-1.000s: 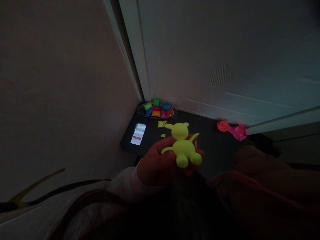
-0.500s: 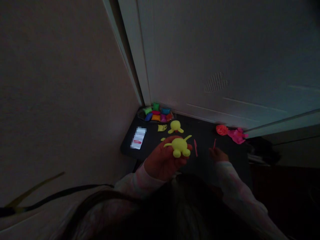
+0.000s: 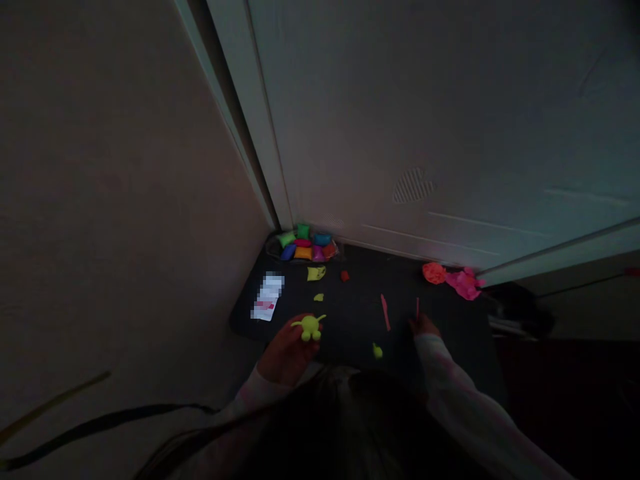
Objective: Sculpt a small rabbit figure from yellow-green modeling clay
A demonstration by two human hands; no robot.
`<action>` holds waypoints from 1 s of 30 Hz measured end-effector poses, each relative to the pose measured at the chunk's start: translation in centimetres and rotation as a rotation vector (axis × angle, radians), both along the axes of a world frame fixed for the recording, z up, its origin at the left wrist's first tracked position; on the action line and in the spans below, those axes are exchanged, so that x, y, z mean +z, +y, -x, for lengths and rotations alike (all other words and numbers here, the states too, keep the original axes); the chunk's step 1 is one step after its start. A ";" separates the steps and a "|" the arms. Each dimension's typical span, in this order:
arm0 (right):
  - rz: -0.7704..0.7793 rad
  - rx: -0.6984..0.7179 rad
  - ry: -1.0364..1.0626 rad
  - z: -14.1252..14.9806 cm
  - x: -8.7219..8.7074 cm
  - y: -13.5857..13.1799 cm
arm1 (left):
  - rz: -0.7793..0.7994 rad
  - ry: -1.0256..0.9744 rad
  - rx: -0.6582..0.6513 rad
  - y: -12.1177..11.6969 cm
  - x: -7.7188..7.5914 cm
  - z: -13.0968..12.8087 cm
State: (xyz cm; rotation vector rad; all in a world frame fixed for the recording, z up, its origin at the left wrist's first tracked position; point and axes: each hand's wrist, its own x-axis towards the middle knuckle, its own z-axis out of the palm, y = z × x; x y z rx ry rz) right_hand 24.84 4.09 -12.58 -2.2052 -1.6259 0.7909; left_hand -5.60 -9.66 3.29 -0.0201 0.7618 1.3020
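Dark table (image 3: 350, 320): left hand (image 3: 287, 352) half-curled around yellow figure (image 3: 310, 325), right hand (image 3: 425, 327) outstretched, closed on pink stick (image 3: 417, 307).

It looks like a home: plain wall (image 3: 110, 167) at left, small dark table (image 3: 350, 317) at lower centre, bright little packets (image 3: 303, 253) on it.

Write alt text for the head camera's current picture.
The left hand holds a headless, yellow, clay-like figure with four limbs; the right hand holds a thin pink stick at a dark tabletop. Colourful pillow-shaped packets lie at the back left.
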 end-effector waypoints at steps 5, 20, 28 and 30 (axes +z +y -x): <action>-0.027 -0.101 -0.006 -0.4 -2.2 -0.7 | 0.065 -0.002 0.011 -0.1 -2.2 -0.1; -0.002 -0.369 0.201 -3.6 -2.7 -2.6 | 0.125 0.002 -0.141 2.5 -2.9 0.2; 0.005 -0.435 0.210 -5.7 -1.9 -10.0 | 0.156 -0.003 -0.271 4.5 -3.0 -1.2; -0.046 -0.374 0.205 -4.1 -1.6 -12.5 | 0.219 0.005 -0.293 4.6 -3.1 -1.7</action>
